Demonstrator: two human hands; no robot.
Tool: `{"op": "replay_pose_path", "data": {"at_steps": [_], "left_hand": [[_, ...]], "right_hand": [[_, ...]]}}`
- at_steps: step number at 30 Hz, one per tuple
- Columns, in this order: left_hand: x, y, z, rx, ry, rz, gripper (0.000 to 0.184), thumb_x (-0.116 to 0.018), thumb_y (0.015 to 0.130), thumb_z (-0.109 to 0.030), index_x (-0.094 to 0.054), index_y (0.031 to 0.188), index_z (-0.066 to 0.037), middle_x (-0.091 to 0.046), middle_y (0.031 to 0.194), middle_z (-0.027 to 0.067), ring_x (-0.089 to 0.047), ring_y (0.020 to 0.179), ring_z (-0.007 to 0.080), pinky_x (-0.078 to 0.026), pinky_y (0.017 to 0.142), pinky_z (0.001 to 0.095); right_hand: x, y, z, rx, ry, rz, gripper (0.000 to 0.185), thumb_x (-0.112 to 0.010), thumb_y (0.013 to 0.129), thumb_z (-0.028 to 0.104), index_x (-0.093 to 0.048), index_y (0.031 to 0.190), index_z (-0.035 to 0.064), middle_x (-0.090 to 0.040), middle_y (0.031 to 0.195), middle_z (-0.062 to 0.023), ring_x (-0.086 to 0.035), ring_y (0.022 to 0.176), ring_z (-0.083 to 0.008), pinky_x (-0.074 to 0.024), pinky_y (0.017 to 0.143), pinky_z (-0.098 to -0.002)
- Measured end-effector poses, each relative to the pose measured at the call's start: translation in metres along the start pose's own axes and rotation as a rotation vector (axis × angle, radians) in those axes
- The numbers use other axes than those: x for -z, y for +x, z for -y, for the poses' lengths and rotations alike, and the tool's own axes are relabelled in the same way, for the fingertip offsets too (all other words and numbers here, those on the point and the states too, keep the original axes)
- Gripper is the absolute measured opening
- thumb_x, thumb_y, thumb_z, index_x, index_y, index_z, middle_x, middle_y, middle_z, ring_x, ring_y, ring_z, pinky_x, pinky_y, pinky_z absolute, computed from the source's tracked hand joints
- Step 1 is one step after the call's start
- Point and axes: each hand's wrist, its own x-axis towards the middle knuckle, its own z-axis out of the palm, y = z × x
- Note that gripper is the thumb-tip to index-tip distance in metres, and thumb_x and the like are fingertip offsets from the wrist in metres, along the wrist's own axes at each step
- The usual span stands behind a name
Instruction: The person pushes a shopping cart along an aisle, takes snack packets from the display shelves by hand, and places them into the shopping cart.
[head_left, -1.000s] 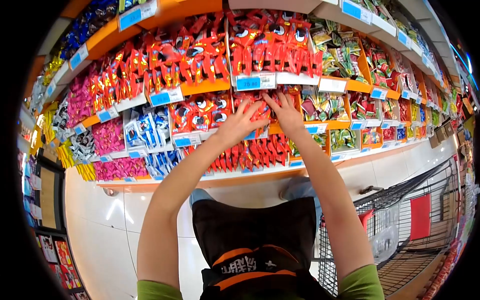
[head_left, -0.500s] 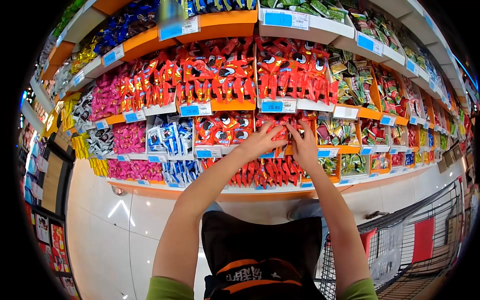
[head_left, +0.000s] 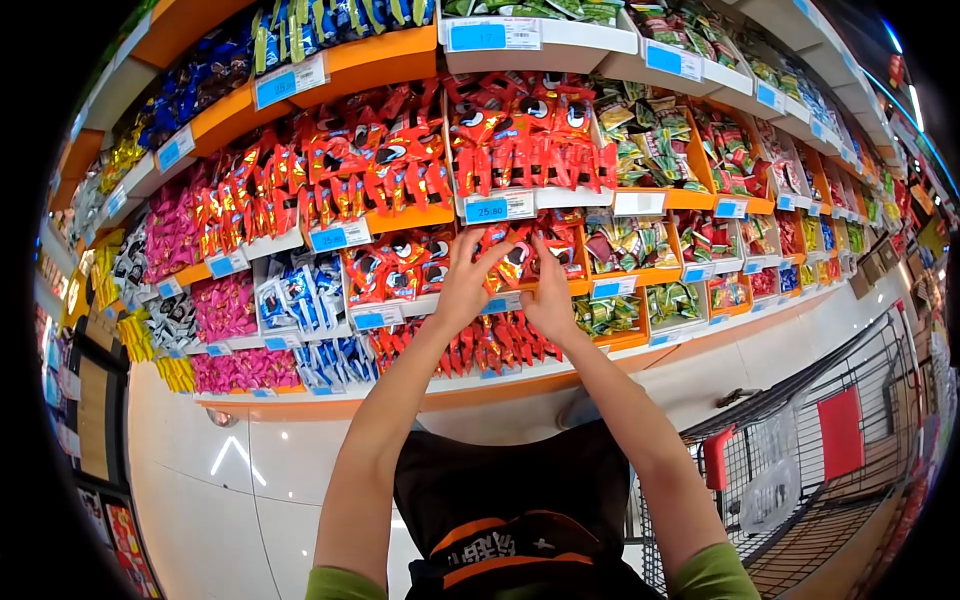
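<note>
My left hand (head_left: 466, 285) reaches into a middle-row bin of red wrapped candies with printed cartoon eyes, its fingers spread at the left side. Opposite it, my right hand (head_left: 549, 302) has its fingers stretched up along the right part of the same bin. A red candy packet (head_left: 514, 262) shows between the two hands, and the fingertips are at or against the packets around it. Whether either hand presses on a packet is hard to see. Directly above is a fuller bin of the same red packets (head_left: 530, 125), with a blue and white price tag (head_left: 499, 207) on its front edge.
Pink candies (head_left: 225, 307) and blue-and-white packets (head_left: 300, 295) lie in bins to the left. Green-wrapped candies (head_left: 630, 240) are to the right. A wire shopping cart (head_left: 790, 470) with red panels stands at my right, on the glossy tiled floor (head_left: 200, 450).
The view has shifted, so the shelves sit further left. My fingers, earlier bent over the red packets, are now straighter and further apart, exposing the packet between them.
</note>
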Motion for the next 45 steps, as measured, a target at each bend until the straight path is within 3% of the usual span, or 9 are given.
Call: {"op": "replay_pose_path", "data": {"at_steps": [4, 7, 12, 17, 31, 35, 38, 39, 45], "left_hand": [[0.004, 0.006, -0.009, -0.037, -0.024, -0.078, 0.056, -0.076, 0.068, -0.003, -0.061, 0.12, -0.015, -0.042, 0.132, 0.017, -0.041, 0.124, 0.0387, -0.037, 0.103, 0.0443], [0.006, 0.003, -0.026, -0.042, -0.097, -0.102, 0.072, -0.062, 0.058, 0.018, -0.062, 0.122, -0.016, -0.042, 0.135, 0.0154, -0.038, 0.127, 0.0396, -0.036, 0.105, 0.0459], [0.015, -0.015, -0.063, 0.216, -0.249, 0.003, 0.078, -0.068, 0.059, 0.011, -0.052, 0.13, -0.015, -0.034, 0.141, 0.0191, -0.035, 0.131, 0.0413, -0.034, 0.108, 0.0451], [0.036, -0.044, -0.093, 0.305, -0.499, 0.102, 0.076, -0.073, 0.063, 0.002, -0.049, 0.133, -0.013, -0.034, 0.141, 0.0174, -0.034, 0.132, 0.0378, -0.032, 0.108, 0.0436], [0.063, -0.074, -0.149, 0.459, -0.43, 0.015, 0.071, -0.077, 0.072, -0.007, -0.046, 0.135, -0.007, -0.048, 0.132, 0.0144, -0.045, 0.126, 0.0275, -0.039, 0.105, 0.0406], [0.076, -0.079, -0.145, 0.814, -1.074, -0.053, 0.054, -0.069, 0.08, -0.009, -0.047, 0.13, -0.006, -0.059, 0.118, 0.0123, -0.064, 0.102, 0.0248, -0.061, 0.075, 0.0387], [0.111, -0.067, -0.158, 0.932, -1.382, -0.022, 0.056, -0.068, 0.08, -0.01, -0.044, 0.131, -0.004, -0.057, 0.122, 0.0145, -0.063, 0.106, 0.0288, -0.061, 0.076, 0.0425], [0.116, -0.069, -0.157, 0.899, -1.403, -0.011, 0.062, -0.069, 0.079, -0.011, -0.041, 0.134, -0.002, -0.055, 0.125, 0.0164, -0.062, 0.108, 0.032, -0.061, 0.075, 0.0454], [0.132, -0.064, -0.172, 0.83, -1.425, -0.086, 0.076, -0.071, 0.076, -0.012, -0.034, 0.141, 0.0, -0.051, 0.13, 0.0197, -0.061, 0.111, 0.0346, -0.062, 0.073, 0.0464]], "right_hand": [[-0.003, -0.002, -0.014, -0.084, 0.239, -0.048, 0.084, -0.056, 0.069, -0.011, -0.023, 0.146, -0.0007, -0.041, 0.133, -0.0239, -0.041, 0.125, -0.0395, -0.0362, 0.106, -0.0427], [0.005, -0.009, 0.0, 0.049, 0.314, -0.125, 0.089, -0.056, 0.069, -0.013, -0.018, 0.148, 0.0031, -0.033, 0.139, -0.0223, -0.035, 0.131, -0.0366, -0.0353, 0.108, -0.0421], [0.037, -0.035, 0.057, -0.009, 0.451, 0.113, 0.085, -0.073, 0.075, 0.01, -0.028, 0.147, 0.0117, -0.03, 0.142, -0.019, -0.027, 0.134, -0.0359, -0.0274, 0.111, -0.0438], [0.046, -0.065, 0.08, -0.042, 0.393, -0.083, 0.055, -0.076, 0.078, 0.011, -0.056, 0.129, 0.0083, -0.057, 0.119, -0.013, -0.053, 0.111, -0.0275, -0.0395, 0.099, -0.0371], [0.051, -0.105, 0.122, -0.614, 1.262, -0.297, 0.035, -0.061, 0.09, 0.006, -0.049, 0.123, 0.0075, -0.051, 0.128, -0.0105, -0.057, 0.103, -0.0138, -0.0477, 0.086, -0.0271], [0.078, -0.081, 0.121, -0.737, 1.33, -0.091, 0.035, -0.04, 0.102, 0.038, -0.042, 0.123, 0.0094, -0.067, 0.107, -0.0124, -0.062, 0.076, -0.013, -0.0484, 0.064, -0.0243], [0.09, -0.063, 0.117, -0.655, 1.138, 0.113, 0.041, -0.037, 0.102, 0.044, -0.042, 0.124, 0.0093, -0.07, 0.095, -0.0131, -0.06, 0.063, -0.0105, -0.0458, 0.055, -0.0235], [0.088, -0.056, 0.124, -0.681, 1.064, 0.016, 0.045, -0.041, 0.101, 0.046, -0.045, 0.123, 0.0076, -0.066, 0.071, -0.0072, -0.054, 0.051, -0.0083, -0.0416, 0.05, -0.022], [0.101, -0.01, 0.148, -0.544, 0.788, 0.203, 0.034, -0.062, 0.093, 0.041, -0.059, 0.099, 0.0084, -0.047, 0.057, 0.0048, -0.044, 0.049, -0.0036, -0.0313, 0.045, -0.0209]]}}
